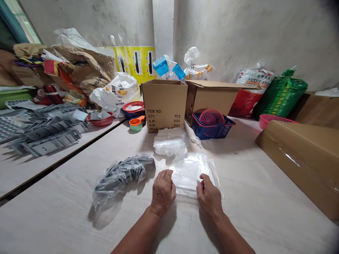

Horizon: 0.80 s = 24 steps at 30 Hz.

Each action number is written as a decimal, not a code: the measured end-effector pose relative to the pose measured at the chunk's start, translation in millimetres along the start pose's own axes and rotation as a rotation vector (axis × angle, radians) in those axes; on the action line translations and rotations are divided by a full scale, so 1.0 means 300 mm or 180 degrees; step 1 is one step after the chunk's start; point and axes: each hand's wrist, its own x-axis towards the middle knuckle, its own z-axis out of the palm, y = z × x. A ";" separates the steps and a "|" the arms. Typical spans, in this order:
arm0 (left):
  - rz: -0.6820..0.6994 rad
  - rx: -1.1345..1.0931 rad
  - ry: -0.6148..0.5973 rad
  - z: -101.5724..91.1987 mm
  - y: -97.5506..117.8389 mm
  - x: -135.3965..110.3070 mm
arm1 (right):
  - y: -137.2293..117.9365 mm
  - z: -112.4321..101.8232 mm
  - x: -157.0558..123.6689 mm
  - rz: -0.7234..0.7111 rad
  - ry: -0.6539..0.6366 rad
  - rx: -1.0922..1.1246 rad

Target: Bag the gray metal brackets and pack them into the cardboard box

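My left hand and my right hand rest side by side on a pale wooden table, both at the near edge of a flat stack of clear plastic bags. The fingers of each hand are curled onto the stack's near corners, pinching or pressing it. Left of my left hand lies a clear bag stuffed with grey plastic parts. Beyond the stack sits a second crumpled pile of clear bags.
An open cardboard box and a second box stand at the back, with a blue basket holding a pink lid. A long wrapped carton lies at right. Grey moulded parts cover the left table.
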 end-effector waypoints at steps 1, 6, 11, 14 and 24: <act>0.0034 -0.0016 -0.0060 -0.002 0.003 0.001 | 0.001 0.001 0.000 -0.0055 0.0021 0.0022; 0.0108 -0.0004 -0.0152 -0.008 0.012 0.001 | -0.002 0.002 -0.002 -0.0116 -0.0077 0.0328; 0.0001 0.0037 -0.0061 0.009 0.004 -0.010 | -0.012 -0.006 -0.001 0.0007 -0.0213 0.0517; 0.0003 -0.0119 -0.0008 0.017 0.000 -0.013 | -0.021 -0.011 -0.003 -0.0095 -0.0412 0.0558; -0.0066 -0.0585 0.0104 0.013 -0.003 -0.013 | -0.013 -0.004 -0.013 -0.0368 -0.0457 -0.0119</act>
